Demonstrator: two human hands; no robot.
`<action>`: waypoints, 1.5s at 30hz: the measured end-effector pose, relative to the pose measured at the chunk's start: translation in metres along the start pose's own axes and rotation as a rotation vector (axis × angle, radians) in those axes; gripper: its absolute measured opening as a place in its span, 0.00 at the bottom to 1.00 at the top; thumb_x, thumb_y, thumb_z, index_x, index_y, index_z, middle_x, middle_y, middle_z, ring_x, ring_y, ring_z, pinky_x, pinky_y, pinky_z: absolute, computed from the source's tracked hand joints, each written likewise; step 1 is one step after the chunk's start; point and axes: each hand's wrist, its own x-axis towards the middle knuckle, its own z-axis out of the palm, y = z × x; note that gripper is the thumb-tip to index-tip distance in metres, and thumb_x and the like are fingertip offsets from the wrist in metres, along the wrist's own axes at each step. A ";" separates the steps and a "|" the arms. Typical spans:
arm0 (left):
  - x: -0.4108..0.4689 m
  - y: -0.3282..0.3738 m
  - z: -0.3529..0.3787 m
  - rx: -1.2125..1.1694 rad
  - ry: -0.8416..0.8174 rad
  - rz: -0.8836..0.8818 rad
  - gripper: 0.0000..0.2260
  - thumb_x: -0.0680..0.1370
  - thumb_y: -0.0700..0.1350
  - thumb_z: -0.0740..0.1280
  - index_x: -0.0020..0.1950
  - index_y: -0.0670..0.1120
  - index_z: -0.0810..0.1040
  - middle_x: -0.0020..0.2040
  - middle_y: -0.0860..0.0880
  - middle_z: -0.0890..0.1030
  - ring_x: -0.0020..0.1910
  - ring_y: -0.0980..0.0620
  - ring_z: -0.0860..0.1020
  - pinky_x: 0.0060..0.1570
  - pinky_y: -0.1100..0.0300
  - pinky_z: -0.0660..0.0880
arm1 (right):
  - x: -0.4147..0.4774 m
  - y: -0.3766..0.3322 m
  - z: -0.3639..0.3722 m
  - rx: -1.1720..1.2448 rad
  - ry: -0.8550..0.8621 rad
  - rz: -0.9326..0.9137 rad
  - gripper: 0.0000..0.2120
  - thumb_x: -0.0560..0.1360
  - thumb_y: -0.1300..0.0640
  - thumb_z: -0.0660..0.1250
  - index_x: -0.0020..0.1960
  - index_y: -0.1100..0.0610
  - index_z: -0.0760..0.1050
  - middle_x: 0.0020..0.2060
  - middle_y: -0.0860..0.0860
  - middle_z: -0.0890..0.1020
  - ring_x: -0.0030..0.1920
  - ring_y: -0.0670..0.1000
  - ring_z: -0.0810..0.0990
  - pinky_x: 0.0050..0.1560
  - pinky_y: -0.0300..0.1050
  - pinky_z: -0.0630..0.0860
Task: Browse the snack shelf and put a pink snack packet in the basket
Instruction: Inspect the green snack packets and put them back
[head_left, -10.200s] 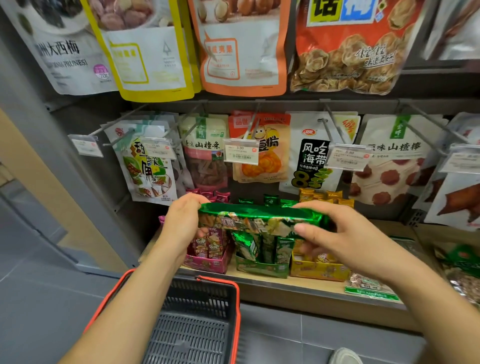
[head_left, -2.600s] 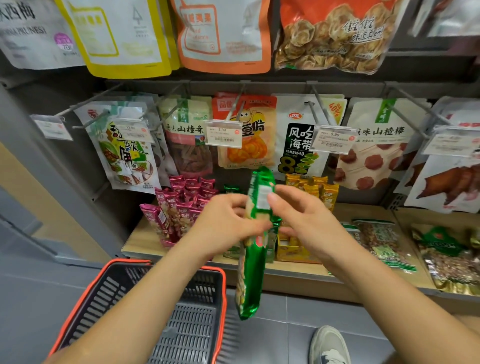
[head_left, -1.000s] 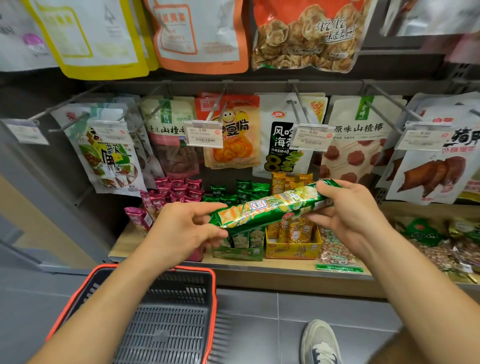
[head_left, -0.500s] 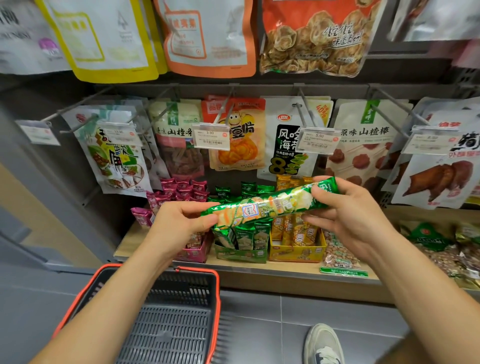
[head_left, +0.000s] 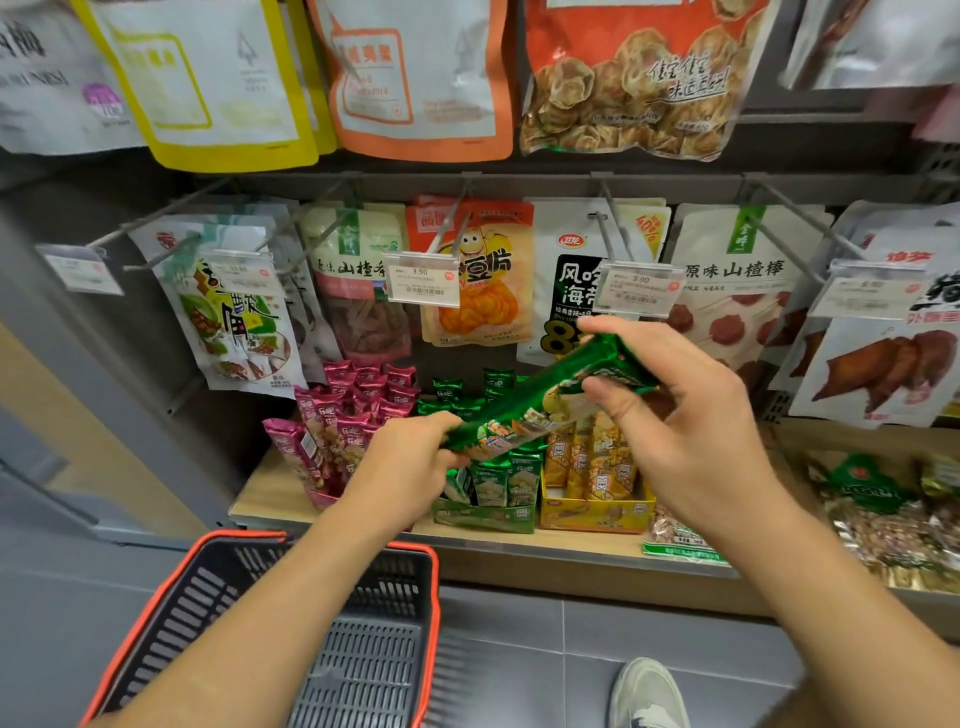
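**Hands and held item.** The left hand (head_left: 410, 460) and the right hand (head_left: 696, 431) held one long green snack packet (head_left: 524, 415) between them, in front of the shelf (head_left: 270, 493). The packet was tilted, its right end higher than its left. The fingers (head_left: 431, 423) of the left hand were curled round the lower left end. The fingers (head_left: 618, 402) of the right hand were closed on the upper right end, thumb below and forefinger above.

**Task item.** The pink snack packets (head_left: 358, 405) stood upright in a group at the left end of the shelf, behind and left of the left hand, which partly hid them. One packet at the front left of the group leaned outward. Just to their right stood a green display box (head_left: 485, 517) of small green packets, and beside that a yellow display box (head_left: 592, 517) of yellow packets.

**Basket.** The basket (head_left: 435, 597), dark grey with a red rim, sat on the tiled floor (head_left: 519, 675) below the shelf edge, under the left forearm. A light shoe (head_left: 649, 691) was on the floor to its right.

**Upper display.** Snack pouches hung on metal hooks in two rows above the shelf. Price tags (head_left: 423, 280) were fixed to the hook ends of the lower row; two read 3.90 and 5.90.
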 end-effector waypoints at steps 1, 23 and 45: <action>0.002 0.000 0.002 0.039 -0.010 0.021 0.15 0.76 0.38 0.68 0.61 0.47 0.79 0.53 0.46 0.84 0.55 0.46 0.79 0.53 0.58 0.71 | 0.001 -0.001 0.000 0.000 -0.022 -0.026 0.20 0.76 0.65 0.68 0.66 0.55 0.75 0.56 0.46 0.79 0.59 0.41 0.76 0.62 0.35 0.71; 0.061 -0.030 0.033 0.332 -0.201 0.125 0.24 0.81 0.45 0.61 0.76 0.46 0.62 0.76 0.47 0.65 0.74 0.47 0.61 0.72 0.53 0.61 | 0.015 0.025 0.033 -0.269 0.114 -0.126 0.21 0.71 0.74 0.70 0.63 0.64 0.76 0.55 0.56 0.80 0.57 0.48 0.76 0.63 0.28 0.67; 0.065 -0.052 0.052 0.255 -0.179 0.079 0.17 0.79 0.48 0.65 0.68 0.51 0.75 0.63 0.48 0.77 0.64 0.47 0.71 0.60 0.50 0.74 | 0.042 0.057 0.075 -0.345 -0.049 0.005 0.17 0.77 0.66 0.66 0.65 0.60 0.76 0.56 0.56 0.78 0.50 0.56 0.79 0.48 0.53 0.78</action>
